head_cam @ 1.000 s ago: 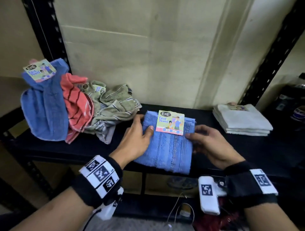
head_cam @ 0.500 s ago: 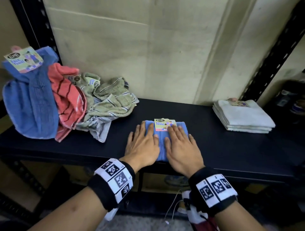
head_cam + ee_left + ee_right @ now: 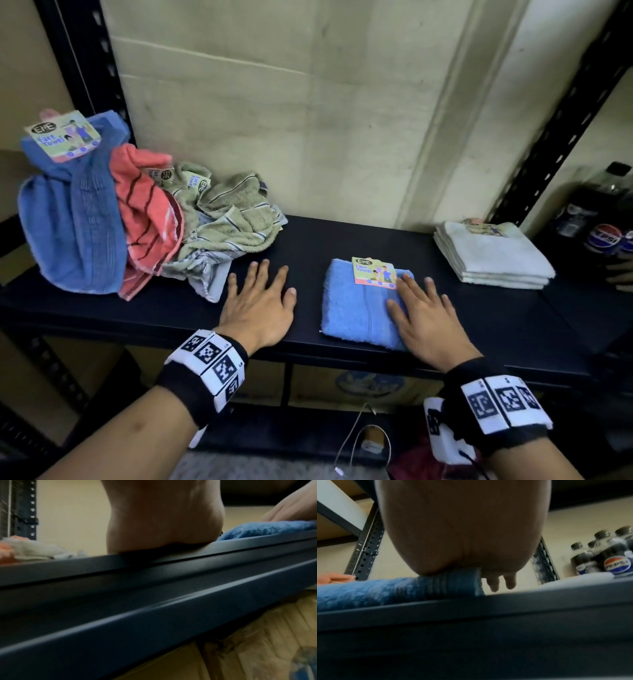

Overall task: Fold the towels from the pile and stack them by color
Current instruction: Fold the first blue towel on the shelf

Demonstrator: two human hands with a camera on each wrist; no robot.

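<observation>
A folded light blue towel [image 3: 356,305] with a paper label lies flat on the black shelf [image 3: 308,246]; its edge shows as blue towel [image 3: 267,529] and blue towel [image 3: 368,592] in the wrist views. My right hand [image 3: 423,313] presses flat on its right half, fingers straight. My left hand [image 3: 260,301] rests flat on the bare shelf, left of the towel and apart from it. An unfolded pile at the left holds a blue towel [image 3: 68,219], an orange striped towel [image 3: 147,219] and green striped towels [image 3: 226,222]. A stack of folded white towels [image 3: 493,253] sits at the right.
Black rack uprights [image 3: 85,78] stand at both ends of the shelf. Pepsi bottles [image 3: 603,219] stand on the neighbouring shelf to the right, also seen as Pepsi bottles [image 3: 607,555]. Cardboard boxes [image 3: 257,649] lie under the shelf. Bare shelf shows between the blue towel and the white stack.
The blue towel was folded smaller and pressed by both hands. Now the left hand has slid left off it onto the shelf, while the right hand stays pressing on the towel.
</observation>
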